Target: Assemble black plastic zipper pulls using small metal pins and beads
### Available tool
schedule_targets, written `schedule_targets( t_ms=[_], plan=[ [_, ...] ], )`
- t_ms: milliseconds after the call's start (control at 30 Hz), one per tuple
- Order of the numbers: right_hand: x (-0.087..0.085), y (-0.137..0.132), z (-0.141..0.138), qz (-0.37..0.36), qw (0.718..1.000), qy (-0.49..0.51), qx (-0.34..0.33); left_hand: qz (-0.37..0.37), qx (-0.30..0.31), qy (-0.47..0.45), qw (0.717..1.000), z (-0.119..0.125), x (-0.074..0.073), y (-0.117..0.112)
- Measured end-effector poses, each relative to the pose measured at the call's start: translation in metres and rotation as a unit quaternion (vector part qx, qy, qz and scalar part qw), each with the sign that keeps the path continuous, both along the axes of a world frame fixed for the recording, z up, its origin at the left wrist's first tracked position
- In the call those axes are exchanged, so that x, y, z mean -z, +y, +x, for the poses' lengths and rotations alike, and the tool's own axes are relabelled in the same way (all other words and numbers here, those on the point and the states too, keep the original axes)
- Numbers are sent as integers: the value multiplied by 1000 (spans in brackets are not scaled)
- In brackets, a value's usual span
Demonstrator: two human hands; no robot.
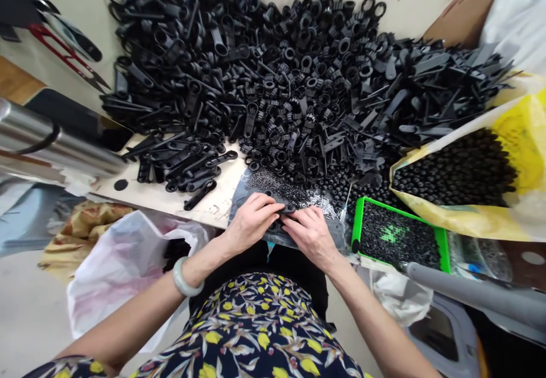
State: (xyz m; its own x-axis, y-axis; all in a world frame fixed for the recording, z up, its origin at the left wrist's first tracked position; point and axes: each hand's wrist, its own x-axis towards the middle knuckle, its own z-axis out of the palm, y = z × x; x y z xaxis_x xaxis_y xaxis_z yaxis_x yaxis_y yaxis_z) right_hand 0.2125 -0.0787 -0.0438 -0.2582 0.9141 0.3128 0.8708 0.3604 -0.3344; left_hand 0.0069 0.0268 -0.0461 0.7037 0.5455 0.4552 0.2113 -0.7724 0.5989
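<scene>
Black plastic clip (286, 209) pinched between left grip (251, 223) and right grip (309, 237)

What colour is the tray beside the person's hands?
The tray has a bright green rim, best seen in the head view.

Far left, red-handled thread snips (63, 59) on a pale board; below them, a steel tube (60, 139). Near left, a white plastic bag (123, 275). Far right, a yellow plastic bag (524, 150) full of small black pieces; near right, a grey tube (469, 293).
</scene>
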Motion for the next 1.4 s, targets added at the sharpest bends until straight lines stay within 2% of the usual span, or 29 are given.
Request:
schedule_targets(
  t_ms=[67, 133, 267, 333, 400, 533, 633, 733, 867, 1000, 1200, 1400],
  plan=[
    [1, -2, -1, 13, 999, 40, 2, 2, 3, 11, 1000, 4, 2, 2],
    [-1, -5, 2, 21, 996, 82, 10, 35, 5, 30, 999, 3, 4, 7],
    [-13, -10, 18, 15, 986, 142, 85, 123, 18, 67, 990, -6, 7, 16],
    [-17, -6, 29, 2, 982, 143, 127, 144, 17, 76, 986, -11, 7, 18],
    [-19, 5, 36, -14, 984, 111, 138, 150, 19, 90, 984, -15, 6, 19],
    [-20, 34, 37, -46, 997, -5, 69, 140, 45, 128, 981, -17, -1, 16],
    [-18, 49, 34, -59, 996, -59, 9, 116, 48, 114, 985, -16, -2, 15],
    [-14, 52, 36, -54, 996, -68, 3, 104, 39, 80, 991, -11, 1, 17],
    [-11, 45, 42, -23, 998, -49, 34, 143, 56, 94, 984, 1, 1, 20],
    [-15, 28, 44, -15, 997, -27, 70, 166, 49, 129, 976, 12, -6, 15],
    [-14, -3, 42, -14, 995, -5, 104, 157, 52, 153, 974, 17, -8, 13],
    [-9, -25, 21, -25, 992, 34, 121, 138, 40, 167, 976, 20, -9, 16]
  ],
)
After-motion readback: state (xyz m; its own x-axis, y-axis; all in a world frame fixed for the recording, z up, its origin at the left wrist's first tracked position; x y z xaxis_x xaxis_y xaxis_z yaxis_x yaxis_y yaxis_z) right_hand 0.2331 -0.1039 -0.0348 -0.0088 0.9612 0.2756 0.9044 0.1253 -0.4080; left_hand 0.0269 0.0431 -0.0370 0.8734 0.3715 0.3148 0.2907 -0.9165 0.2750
